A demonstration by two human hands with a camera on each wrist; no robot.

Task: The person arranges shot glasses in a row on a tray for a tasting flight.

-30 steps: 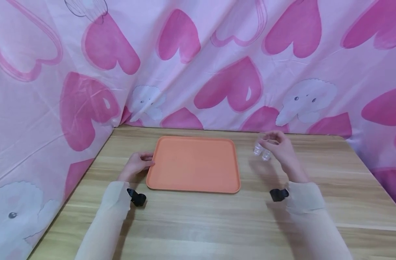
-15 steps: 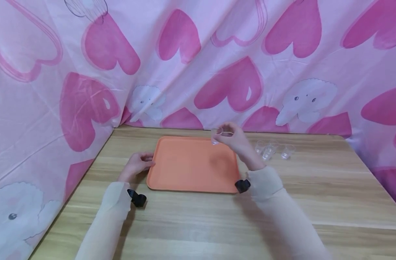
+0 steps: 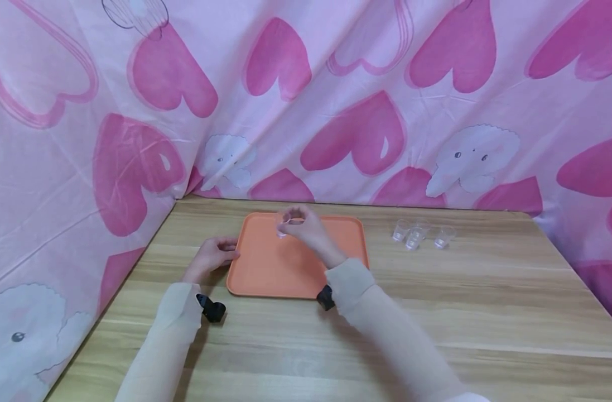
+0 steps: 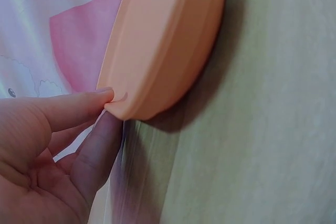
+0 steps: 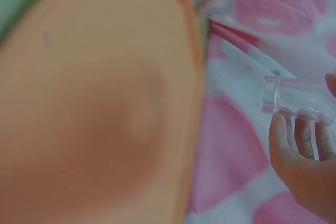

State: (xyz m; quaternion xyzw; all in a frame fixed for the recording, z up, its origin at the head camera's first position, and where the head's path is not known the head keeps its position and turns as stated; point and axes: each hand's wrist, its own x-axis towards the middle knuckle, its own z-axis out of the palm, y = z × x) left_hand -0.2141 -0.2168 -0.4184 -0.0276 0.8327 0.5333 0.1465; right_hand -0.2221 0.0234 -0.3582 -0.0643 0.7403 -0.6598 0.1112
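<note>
An orange rectangular tray (image 3: 275, 273) lies on the wooden table. My left hand (image 3: 211, 258) pinches its left rim; the left wrist view shows the thumb and a finger (image 4: 79, 109) on either side of the edge. Over the tray's far left part, my right hand (image 3: 306, 229) grips a small clear shot glass (image 3: 280, 229). In the right wrist view that glass (image 5: 296, 97) appears sideways, its thick base toward the tray, with fingertips along its wall.
Several more clear shot glasses (image 3: 413, 239) stand to the right of the tray. Pink heart-patterned cloth (image 3: 356, 134) hangs behind and left of the wooden table (image 3: 285, 352). Each wrist carries a small black camera (image 3: 212, 308).
My right hand has picked up one shot glass from the group at the right and carried it left over the tray. The left hand stays at the tray's rim.
</note>
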